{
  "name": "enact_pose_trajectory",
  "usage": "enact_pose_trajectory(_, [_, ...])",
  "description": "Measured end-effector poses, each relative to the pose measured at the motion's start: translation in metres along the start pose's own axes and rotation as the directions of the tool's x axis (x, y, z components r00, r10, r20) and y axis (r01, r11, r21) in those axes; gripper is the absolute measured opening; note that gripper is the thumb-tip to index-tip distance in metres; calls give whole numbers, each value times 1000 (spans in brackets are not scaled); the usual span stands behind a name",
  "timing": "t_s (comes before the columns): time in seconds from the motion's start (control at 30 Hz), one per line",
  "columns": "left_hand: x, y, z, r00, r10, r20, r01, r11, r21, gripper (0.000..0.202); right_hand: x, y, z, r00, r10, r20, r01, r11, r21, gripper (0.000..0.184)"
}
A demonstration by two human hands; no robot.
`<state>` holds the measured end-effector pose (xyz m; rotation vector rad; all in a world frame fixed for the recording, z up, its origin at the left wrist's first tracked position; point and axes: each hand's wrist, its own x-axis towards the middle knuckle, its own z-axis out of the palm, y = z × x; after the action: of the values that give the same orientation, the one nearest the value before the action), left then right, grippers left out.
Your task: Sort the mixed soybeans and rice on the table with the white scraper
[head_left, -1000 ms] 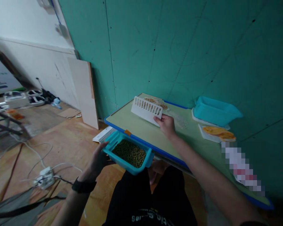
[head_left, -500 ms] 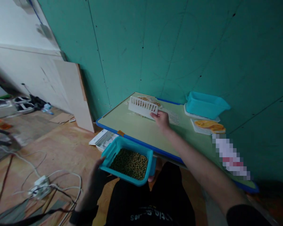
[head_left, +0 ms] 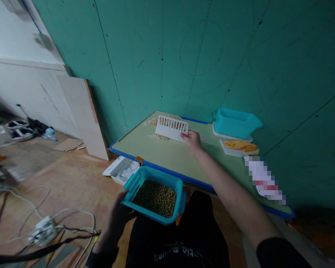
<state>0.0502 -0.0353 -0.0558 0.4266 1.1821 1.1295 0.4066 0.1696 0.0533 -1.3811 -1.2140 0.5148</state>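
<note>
My left hand [head_left: 119, 208] grips the left rim of a teal plastic basket [head_left: 156, 173], held below the front edge of the tabletop. Dried beans or peas [head_left: 156, 195], some dark green and some tan, lie inside it. Over the table my right hand [head_left: 192, 140] is closed on the right end of a white slotted plastic board [head_left: 167, 132], which stands tilted on the surface. Tan grains [head_left: 150, 122] are scattered behind and to the left of this board, with a few pale ones in front. The board hides part of the grains.
The green tabletop [head_left: 139, 143] has a blue edge and meets the green wall. At its right are a second teal basket [head_left: 236, 123], a yellow cloth [head_left: 241, 146] on a white tray and a blurred-out packet [head_left: 264, 178]. A power strip [head_left: 44, 229] with cables lies on the floor.
The board has moved a little to the right and tilted over, exposing more grains at its left. My left hand still holds the basket. The whole view has shifted slightly.
</note>
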Motion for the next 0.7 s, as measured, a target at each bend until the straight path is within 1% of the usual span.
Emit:
enact_pose_trajectory(0.13, [-4,3,2,1000,9,13,-9,1000,-9,50,-2,-1,1,1000,15,14,-15,1000,21,14])
enact_pose_trajectory(0.27, [-7,1,3,999,35,8,-34,999,-31,50,-4,-5,1,999,41,11,-41,999,15,13])
enact_pose_trajectory(0.43, [-7,-1,2,998,60,15,-59,998,-37,50,-5,-7,0,998,50,35,-51,998,39,13])
enact_pose_trajectory(0.53, [-6,0,3,999,43,-4,-43,999,-27,49,-7,-9,0,998,46,40,-48,997,62,15])
enact_pose_trajectory(0.6, [-6,1,3,1000,21,-19,-21,1000,-16,51,-8,-10,0,998,46,38,-49,997,65,15])
enact_pose_trajectory(0.7, [-5,-1,1,999,41,-4,-41,999,-23,56,-9,-11,1,997,59,47,-61,996,58,13])
